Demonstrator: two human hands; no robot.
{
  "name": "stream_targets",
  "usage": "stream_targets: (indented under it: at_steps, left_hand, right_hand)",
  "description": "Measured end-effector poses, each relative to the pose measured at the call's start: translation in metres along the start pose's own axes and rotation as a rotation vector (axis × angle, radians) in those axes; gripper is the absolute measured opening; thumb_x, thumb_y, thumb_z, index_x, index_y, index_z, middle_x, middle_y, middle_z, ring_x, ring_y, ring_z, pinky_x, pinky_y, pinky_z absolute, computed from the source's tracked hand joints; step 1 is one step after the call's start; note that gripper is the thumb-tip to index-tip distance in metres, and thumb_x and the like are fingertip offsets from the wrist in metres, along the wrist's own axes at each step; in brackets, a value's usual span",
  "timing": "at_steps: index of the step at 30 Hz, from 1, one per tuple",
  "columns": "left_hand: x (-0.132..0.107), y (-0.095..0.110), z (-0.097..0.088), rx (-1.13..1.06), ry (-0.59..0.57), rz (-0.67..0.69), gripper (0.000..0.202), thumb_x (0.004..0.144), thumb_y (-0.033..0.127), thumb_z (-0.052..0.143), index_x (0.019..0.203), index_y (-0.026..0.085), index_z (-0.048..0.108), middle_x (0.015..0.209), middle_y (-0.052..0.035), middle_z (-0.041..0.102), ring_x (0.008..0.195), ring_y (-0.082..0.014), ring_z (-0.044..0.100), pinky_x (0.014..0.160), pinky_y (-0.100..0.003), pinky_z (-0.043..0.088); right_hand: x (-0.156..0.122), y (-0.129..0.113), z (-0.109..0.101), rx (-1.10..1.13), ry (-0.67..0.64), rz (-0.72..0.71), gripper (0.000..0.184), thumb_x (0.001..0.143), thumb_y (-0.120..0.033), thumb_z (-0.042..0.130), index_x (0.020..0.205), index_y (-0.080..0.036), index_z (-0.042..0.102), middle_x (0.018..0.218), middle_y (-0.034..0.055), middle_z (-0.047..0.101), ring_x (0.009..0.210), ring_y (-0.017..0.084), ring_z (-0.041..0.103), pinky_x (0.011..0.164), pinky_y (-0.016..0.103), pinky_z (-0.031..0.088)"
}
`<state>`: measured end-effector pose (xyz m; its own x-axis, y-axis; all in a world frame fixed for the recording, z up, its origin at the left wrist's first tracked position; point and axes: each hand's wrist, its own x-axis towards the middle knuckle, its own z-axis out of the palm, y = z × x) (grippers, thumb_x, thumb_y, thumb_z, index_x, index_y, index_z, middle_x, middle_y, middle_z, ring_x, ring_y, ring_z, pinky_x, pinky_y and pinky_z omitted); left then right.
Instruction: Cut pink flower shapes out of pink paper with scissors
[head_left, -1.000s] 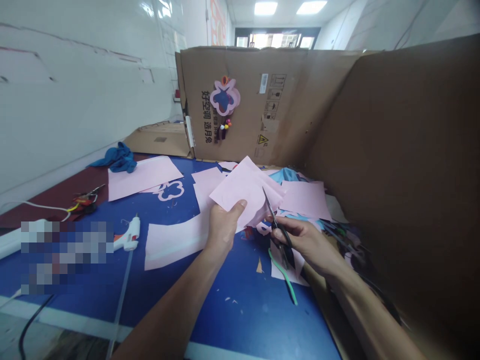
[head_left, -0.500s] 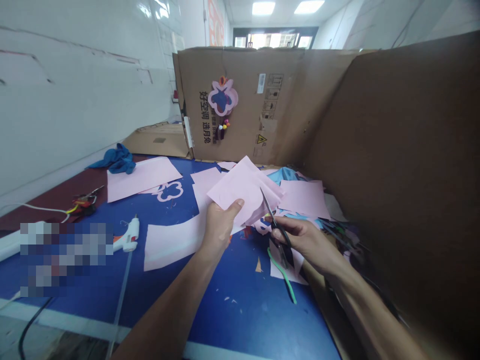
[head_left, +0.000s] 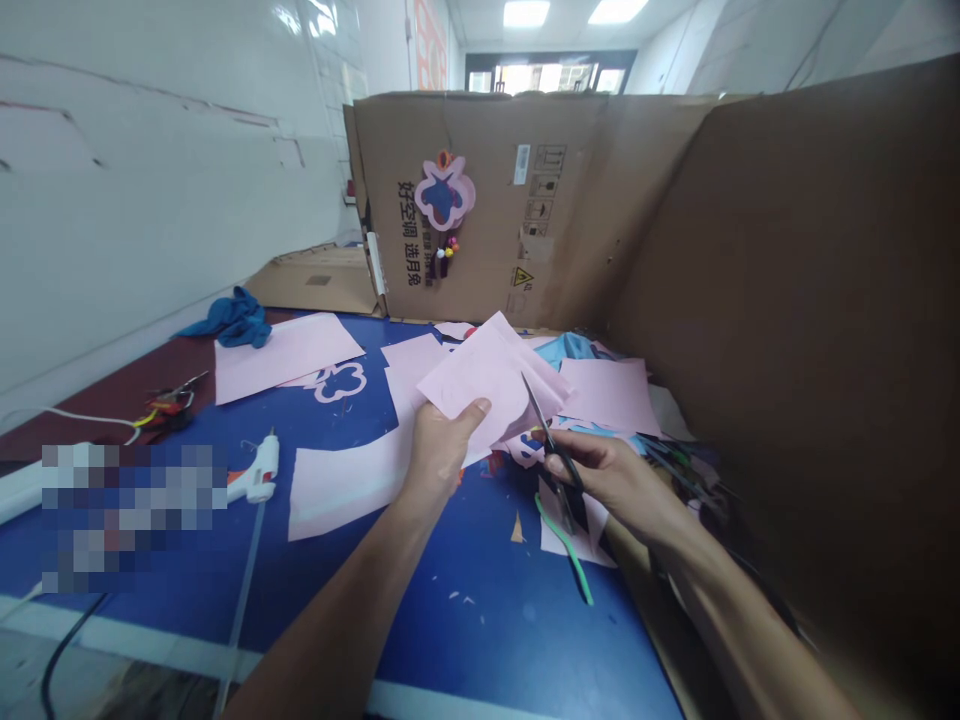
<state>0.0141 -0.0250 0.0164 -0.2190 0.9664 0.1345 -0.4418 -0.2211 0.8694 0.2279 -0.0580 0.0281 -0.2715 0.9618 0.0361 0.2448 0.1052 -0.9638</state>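
Observation:
My left hand (head_left: 442, 445) grips pink paper (head_left: 480, 375) above the table, thumb on top and fingers hidden beneath. The paper looks folded or layered, with a curved cut along its right side. My right hand (head_left: 600, 468) is closed round the black handles of a pair of scissors (head_left: 537, 400). One blade shows against the paper's cut edge; the other is hidden. Below the scissors a green pipe cleaner (head_left: 568, 552) lies across a pink paper scrap (head_left: 555, 540). A flower-shaped pink paper outline (head_left: 346, 383) rests farther left.
Pink sheets (head_left: 285, 352) lie around the blue table (head_left: 450, 640). A white glue gun (head_left: 262, 470) and blue cloth (head_left: 238, 318) are at left. Cardboard walls (head_left: 637, 180) stand behind and right, with a paper flower ornament (head_left: 445, 195) hanging on the back one.
The pink paper in my left hand has shifted and turned slightly, its top corner moving right. The scissors stay at its right edge, nearly in the same place.

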Motion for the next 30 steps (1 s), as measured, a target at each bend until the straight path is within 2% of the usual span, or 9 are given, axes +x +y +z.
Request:
stream_targets:
  at_steps: [7, 14, 20, 25, 30]
  left_hand:
    - [0.0029, 0.0041, -0.0014, -0.054, 0.043, -0.057, 0.074, 0.066, 0.015, 0.092, 0.136, 0.024, 0.07, 0.113, -0.0085, 0.081, 0.115, -0.0311, 0.074, 0.108, -0.046, 0.054]
    - [0.0035, 0.0011, -0.0041, 0.085, -0.041, -0.011, 0.056, 0.075, 0.026, 0.089, 0.128, 0.02, 0.074, 0.114, -0.0107, 0.081, 0.112, -0.0309, 0.075, 0.106, -0.047, 0.055]
    - [0.004, 0.0013, -0.0043, 0.048, -0.017, -0.04, 0.067, 0.07, 0.023, 0.092, 0.133, 0.021, 0.071, 0.111, -0.0106, 0.081, 0.107, -0.0311, 0.076, 0.105, -0.048, 0.055]
    - [0.0048, 0.0019, -0.0048, 0.069, -0.068, 0.001, 0.061, 0.074, 0.025, 0.089, 0.133, 0.022, 0.072, 0.116, -0.0104, 0.08, 0.112, -0.0306, 0.075, 0.106, -0.048, 0.055]
    - [0.006, 0.0042, -0.0057, 0.082, -0.064, -0.023, 0.062, 0.074, 0.025, 0.089, 0.133, 0.019, 0.071, 0.119, -0.0121, 0.079, 0.111, -0.0319, 0.075, 0.103, -0.049, 0.057]
  right_hand:
    - [0.0003, -0.001, -0.001, 0.0, -0.025, 0.0, 0.06, 0.078, -0.064, 0.083, 0.124, -0.027, 0.082, 0.117, 0.0078, 0.081, 0.114, 0.035, 0.07, 0.103, 0.047, 0.053]
    - [-0.0001, -0.0033, 0.0019, 0.046, -0.037, -0.005, 0.061, 0.079, -0.065, 0.082, 0.125, -0.026, 0.081, 0.114, 0.0084, 0.081, 0.114, 0.034, 0.069, 0.101, 0.046, 0.055]
    - [0.0014, 0.0024, -0.0002, 0.045, -0.036, -0.003, 0.062, 0.078, -0.063, 0.084, 0.127, -0.025, 0.08, 0.108, 0.0074, 0.082, 0.112, 0.034, 0.069, 0.102, 0.047, 0.053]
    - [0.0012, 0.0018, -0.0041, -0.021, -0.052, -0.029, 0.059, 0.081, -0.064, 0.08, 0.127, -0.026, 0.08, 0.121, 0.0093, 0.079, 0.113, 0.035, 0.069, 0.103, 0.048, 0.052]
    - [0.0006, 0.0015, -0.005, -0.059, -0.045, -0.039, 0.06, 0.082, -0.065, 0.08, 0.127, -0.025, 0.08, 0.121, 0.0108, 0.079, 0.111, 0.035, 0.07, 0.102, 0.048, 0.052]
